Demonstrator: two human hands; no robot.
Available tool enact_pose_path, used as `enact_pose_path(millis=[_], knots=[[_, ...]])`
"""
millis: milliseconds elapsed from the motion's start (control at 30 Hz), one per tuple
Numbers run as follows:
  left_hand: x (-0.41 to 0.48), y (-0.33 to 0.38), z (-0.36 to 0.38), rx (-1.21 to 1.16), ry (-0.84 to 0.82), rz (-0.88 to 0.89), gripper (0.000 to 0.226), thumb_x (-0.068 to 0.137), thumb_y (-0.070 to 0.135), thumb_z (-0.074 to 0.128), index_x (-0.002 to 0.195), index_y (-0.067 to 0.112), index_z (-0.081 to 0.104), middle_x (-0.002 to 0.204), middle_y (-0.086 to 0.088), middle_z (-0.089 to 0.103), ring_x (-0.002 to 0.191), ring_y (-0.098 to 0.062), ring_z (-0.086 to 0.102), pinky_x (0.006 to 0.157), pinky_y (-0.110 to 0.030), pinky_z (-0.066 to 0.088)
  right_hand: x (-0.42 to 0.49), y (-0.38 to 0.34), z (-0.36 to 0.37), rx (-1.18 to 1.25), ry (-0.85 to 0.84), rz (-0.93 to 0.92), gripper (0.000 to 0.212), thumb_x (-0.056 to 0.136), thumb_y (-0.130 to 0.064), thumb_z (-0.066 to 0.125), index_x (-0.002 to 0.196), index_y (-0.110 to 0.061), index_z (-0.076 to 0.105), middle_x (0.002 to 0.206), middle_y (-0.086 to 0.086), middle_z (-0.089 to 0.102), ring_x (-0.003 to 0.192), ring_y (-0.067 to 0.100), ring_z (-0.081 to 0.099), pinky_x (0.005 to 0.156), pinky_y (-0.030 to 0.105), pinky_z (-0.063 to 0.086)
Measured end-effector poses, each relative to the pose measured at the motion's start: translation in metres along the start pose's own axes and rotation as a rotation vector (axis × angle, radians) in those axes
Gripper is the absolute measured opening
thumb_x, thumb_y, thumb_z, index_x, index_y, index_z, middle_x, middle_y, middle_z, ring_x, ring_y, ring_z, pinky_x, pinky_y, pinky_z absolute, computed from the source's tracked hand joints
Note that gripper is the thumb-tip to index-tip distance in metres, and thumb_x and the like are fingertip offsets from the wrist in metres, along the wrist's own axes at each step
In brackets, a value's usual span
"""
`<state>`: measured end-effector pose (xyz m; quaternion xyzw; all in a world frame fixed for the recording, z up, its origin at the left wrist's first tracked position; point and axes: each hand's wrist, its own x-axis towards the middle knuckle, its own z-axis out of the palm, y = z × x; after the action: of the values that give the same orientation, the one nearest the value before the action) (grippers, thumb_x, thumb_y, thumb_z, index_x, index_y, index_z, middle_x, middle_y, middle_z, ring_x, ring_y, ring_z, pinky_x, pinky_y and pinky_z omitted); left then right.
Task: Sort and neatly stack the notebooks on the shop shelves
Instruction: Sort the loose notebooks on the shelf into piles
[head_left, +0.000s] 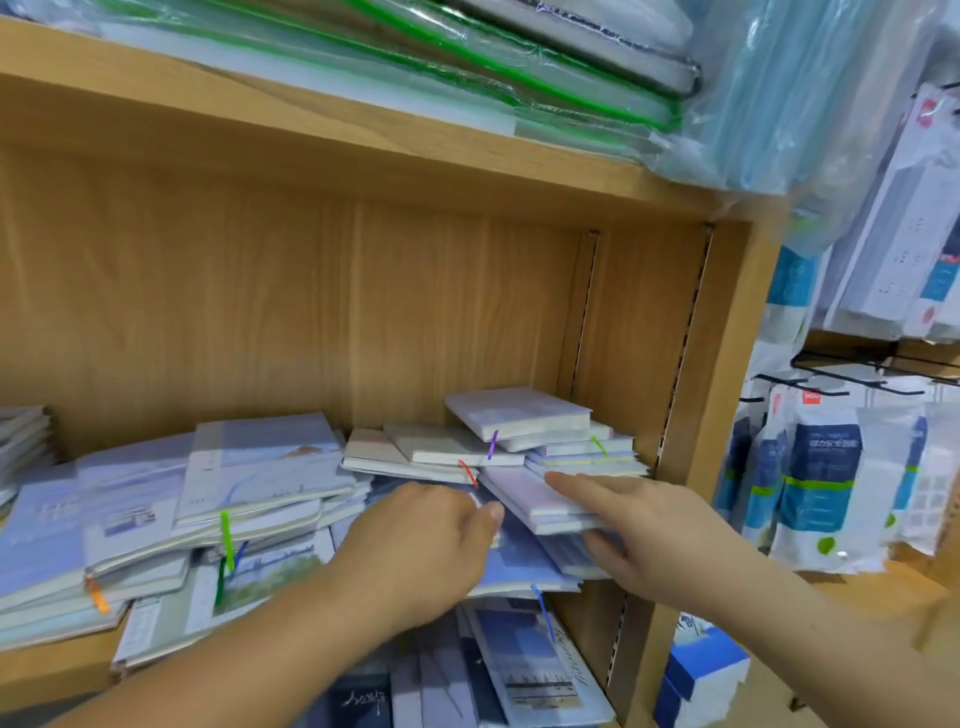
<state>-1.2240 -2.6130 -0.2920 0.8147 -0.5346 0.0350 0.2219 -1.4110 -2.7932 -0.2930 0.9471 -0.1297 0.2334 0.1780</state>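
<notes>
Pale blue and white notebooks lie in loose, crooked piles on a wooden shelf (62, 670). A big untidy pile (218, 499) fills the left and middle. A smaller stack of small notebooks (519, 415) sits at the back right by the side wall. My right hand (639, 525) grips a pale notebook (524, 493) that tilts down toward me, fingers on top and thumb under its edge. My left hand (431, 540) has curled fingers at that notebook's left edge, over a blue-covered notebook (514, 561); whether it pinches anything is hidden.
More notebooks (530, 670) lie on the lower shelf beneath my arms. Wrapped green-edged folders (467, 57) lie on the top shelf. Packaged goods (821, 478) hang on hooks to the right of the shelf's side panel (727, 332). A blue box (701, 675) sits low right.
</notes>
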Motion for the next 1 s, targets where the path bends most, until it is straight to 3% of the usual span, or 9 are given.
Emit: enact_pose_path(millis=[100,200,267,367,467,567,667,800,1000], knots=[[0.02,0.035,0.005,-0.439,-0.087,-0.238,0.04,0.098,0.045,0.046,0.075,0.016,0.06,0.064,0.0,0.06,0.064,-0.025,0.056,0.056,-0.027,0.038,-0.002,0.0,0.004,0.054,0.071,0.057,0.044,0.088,-0.035,0.061,0.13,-0.027,0.065,0.11,-0.006,0.075,0.088,0.024,0.073,0.059,0.033,0.056],[0.033,0.062,0.009,-1.146,-0.243,-0.479,0.031,0.102,0.043,0.05,0.102,0.017,0.066,0.067,-0.008,0.065,0.054,-0.023,0.058,0.043,-0.019,0.033,-0.005,0.006,0.002,0.167,0.122,0.179,0.041,0.092,-0.052,0.062,0.125,-0.028,0.07,0.112,-0.009,0.073,0.101,0.019,0.069,0.07,0.037,0.058],[0.035,0.068,0.015,-1.326,-0.201,-0.506,0.027,0.103,0.034,0.058,0.113,0.01,0.065,0.076,-0.013,0.07,0.049,-0.019,0.062,0.039,-0.021,0.04,-0.01,0.015,0.002,0.065,0.14,0.15,0.041,0.086,-0.05,0.066,0.121,-0.029,0.072,0.11,-0.009,0.073,0.101,0.019,0.07,0.07,0.036,0.06],[0.033,0.076,0.025,-1.429,-0.096,-0.555,0.014,0.1,0.01,0.06,0.113,0.005,0.064,0.085,-0.018,0.074,0.047,-0.02,0.066,0.048,-0.028,0.055,-0.02,0.04,0.001,-0.113,-0.132,0.234,0.065,0.087,-0.039,0.06,0.148,-0.05,0.042,0.135,-0.017,0.059,0.116,0.018,0.063,0.079,0.033,0.057],[0.035,0.08,0.031,-1.459,-0.028,-0.636,0.013,0.1,0.006,0.056,0.112,0.004,0.061,0.063,-0.012,0.073,0.044,-0.019,0.066,0.054,-0.031,0.059,-0.027,0.057,0.007,-0.113,-0.221,0.284,0.075,0.096,-0.031,0.045,0.152,-0.062,0.004,0.147,-0.021,0.043,0.116,0.014,0.062,0.075,0.03,0.054],[0.038,0.08,0.027,-1.495,0.01,-0.647,0.014,0.1,0.006,0.054,0.111,0.0,0.061,0.056,-0.012,0.069,0.044,-0.019,0.063,0.055,-0.029,0.052,-0.02,0.057,0.01,-0.12,-0.14,0.31,0.067,0.097,-0.021,0.046,0.148,-0.057,0.019,0.138,-0.012,0.047,0.108,0.017,0.064,0.071,0.031,0.053],[0.04,0.081,0.007,-1.603,0.074,-0.605,0.008,0.098,0.003,0.057,0.098,-0.002,0.062,0.055,-0.013,0.066,0.042,-0.019,0.06,0.04,-0.023,0.048,-0.009,0.054,-0.001,-0.168,-0.035,0.373,0.064,0.091,-0.013,0.059,0.14,-0.049,0.04,0.128,-0.01,0.052,0.099,0.018,0.063,0.06,0.029,0.048],[0.043,0.081,-0.029,-1.729,0.105,-0.526,0.011,0.098,0.006,0.058,0.102,-0.003,0.063,0.06,-0.015,0.069,0.045,-0.019,0.063,0.04,-0.022,0.05,0.008,0.047,-0.034,-0.132,0.139,0.365,0.062,0.075,0.007,0.067,0.123,-0.033,0.058,0.097,-0.001,0.055,0.072,0.024,0.057,0.042,0.031,0.035],[0.023,0.089,-0.05,-1.882,0.164,-0.473,0.011,0.098,0.003,0.06,0.106,-0.004,0.062,0.068,-0.015,0.074,0.053,-0.023,0.07,0.047,-0.023,0.056,0.003,0.016,-0.066,-0.076,0.305,0.432,0.06,0.082,0.009,0.069,0.133,-0.022,0.061,0.122,0.012,0.062,0.093,0.035,0.064,0.06,0.044,0.058]])
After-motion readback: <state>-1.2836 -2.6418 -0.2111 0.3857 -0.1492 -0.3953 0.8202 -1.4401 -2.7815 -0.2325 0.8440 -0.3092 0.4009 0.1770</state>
